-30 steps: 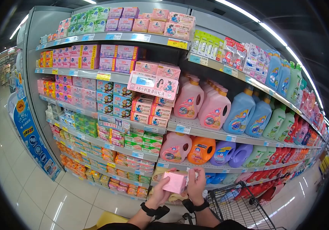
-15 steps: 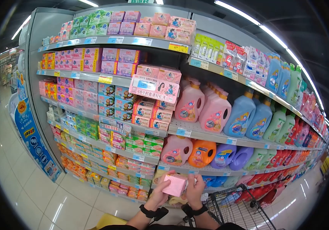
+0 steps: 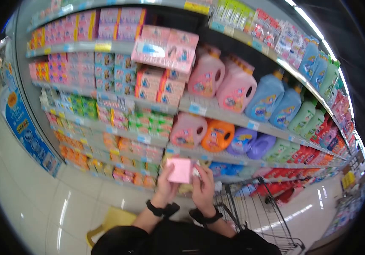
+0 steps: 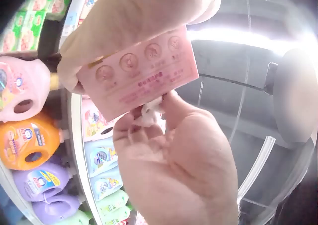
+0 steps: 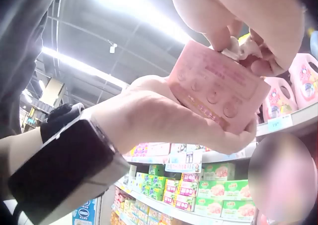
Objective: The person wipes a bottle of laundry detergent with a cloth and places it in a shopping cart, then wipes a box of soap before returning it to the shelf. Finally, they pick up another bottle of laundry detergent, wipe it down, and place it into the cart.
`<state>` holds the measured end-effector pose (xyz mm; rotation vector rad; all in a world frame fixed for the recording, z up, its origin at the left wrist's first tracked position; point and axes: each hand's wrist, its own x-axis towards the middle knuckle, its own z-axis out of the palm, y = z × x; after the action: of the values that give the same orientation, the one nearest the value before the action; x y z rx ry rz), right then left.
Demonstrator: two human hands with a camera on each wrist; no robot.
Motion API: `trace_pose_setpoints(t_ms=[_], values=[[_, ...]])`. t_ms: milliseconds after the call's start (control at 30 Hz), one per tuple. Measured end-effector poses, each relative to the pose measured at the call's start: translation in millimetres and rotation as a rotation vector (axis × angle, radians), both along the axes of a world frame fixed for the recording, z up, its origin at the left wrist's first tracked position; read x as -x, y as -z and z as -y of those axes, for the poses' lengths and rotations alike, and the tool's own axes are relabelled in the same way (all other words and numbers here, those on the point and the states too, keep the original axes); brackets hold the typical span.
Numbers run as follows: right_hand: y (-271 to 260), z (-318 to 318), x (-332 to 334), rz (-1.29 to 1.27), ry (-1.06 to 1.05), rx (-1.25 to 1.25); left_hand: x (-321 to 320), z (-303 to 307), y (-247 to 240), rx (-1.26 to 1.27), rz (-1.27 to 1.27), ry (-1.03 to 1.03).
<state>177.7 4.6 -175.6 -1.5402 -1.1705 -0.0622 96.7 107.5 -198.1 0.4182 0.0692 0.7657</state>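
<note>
My left hand (image 3: 165,186) grips a small pink box (image 3: 180,171) by its side, thumb along one edge. Printed round pictures and lines of text cover the box's face (image 4: 141,73) in the left wrist view. Close at the opposite side of the box, my right hand (image 3: 203,189) pinches a crumpled white piece (image 4: 150,113), which looks like thin paper or film. In the right wrist view this white piece (image 5: 242,50) sits between curled fingers right at the box's edge. Both wrists wear black straps.
Shelves of boxed soap (image 3: 150,123) stand ahead, with large detergent jugs (image 3: 237,85) to the right. A black wire shopping cart (image 3: 254,204) is at the lower right. Something yellow (image 3: 116,219) stands on the tiled floor at the lower left. A blue display board (image 3: 29,127) is at far left.
The head view has tilted down, so shelves and hands appear higher and slightly further left. The left hand still holds the pink box; the right still pinches the white piece beside it.
</note>
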Motion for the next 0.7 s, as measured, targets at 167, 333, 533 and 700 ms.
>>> trace_pose_setpoints(t_ms=[167,333,533,700], values=[[-3,1,-2,0.164,0.025,-0.036,2,8,-3,0.021,-0.032,0.016],[8,6,-15,-0.052,0.068,0.008,1,5,1,0.029,0.074,0.084],[2,14,3,0.143,0.023,-0.068,-3,13,-4,0.034,0.034,0.073],[18,8,-16,-0.259,0.037,0.037,-3,12,1,-0.039,-0.033,0.015]])
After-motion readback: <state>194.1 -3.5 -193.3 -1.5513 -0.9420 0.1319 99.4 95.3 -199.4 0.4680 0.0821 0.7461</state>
